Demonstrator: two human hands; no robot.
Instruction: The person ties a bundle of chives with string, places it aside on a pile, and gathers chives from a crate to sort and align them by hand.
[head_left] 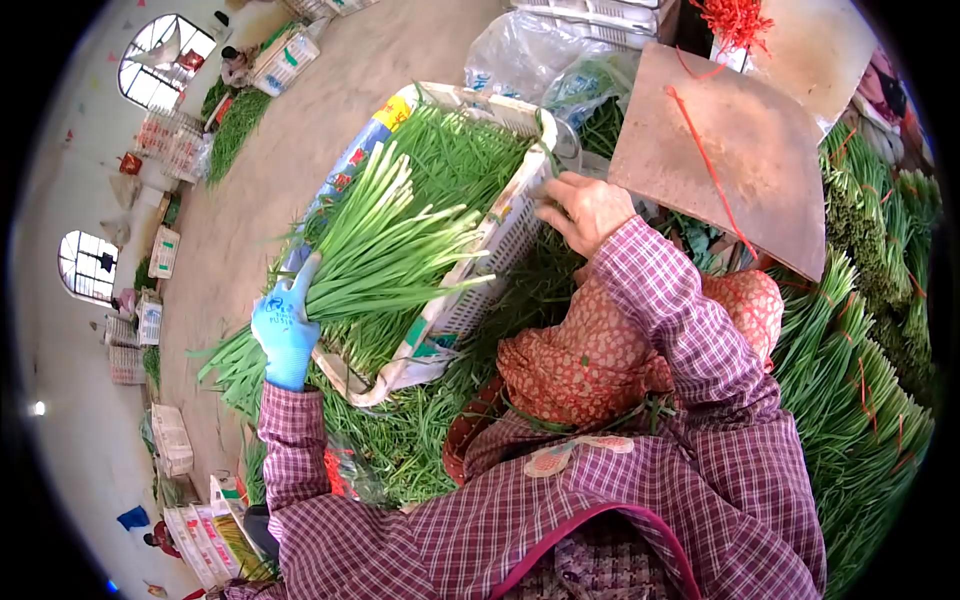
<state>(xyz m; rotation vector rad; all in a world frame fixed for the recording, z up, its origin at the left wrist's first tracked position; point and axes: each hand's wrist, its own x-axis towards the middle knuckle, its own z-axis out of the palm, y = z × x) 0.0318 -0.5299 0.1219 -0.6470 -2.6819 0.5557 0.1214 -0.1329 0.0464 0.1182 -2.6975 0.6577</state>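
My left hand [285,325], in a light blue glove, is closed around a bunch of garlic chives [385,245]. Their pale stem ends fan out up and to the right over a white plastic crate [487,262], while the green leaves hang down past the glove. More chives [455,150] fill the crate. Bare and half curled, my right hand [590,210] hovers by the crate's right rim, with its fingers a little apart. I see nothing held in it.
A brown board [720,160] with a red tie [700,165] across it stands right of my hand. Tied chive bundles [850,380] are heaped at the right. Loose leaves [400,440] cover the ground by my knees. Crates [285,62] and people are farther left.
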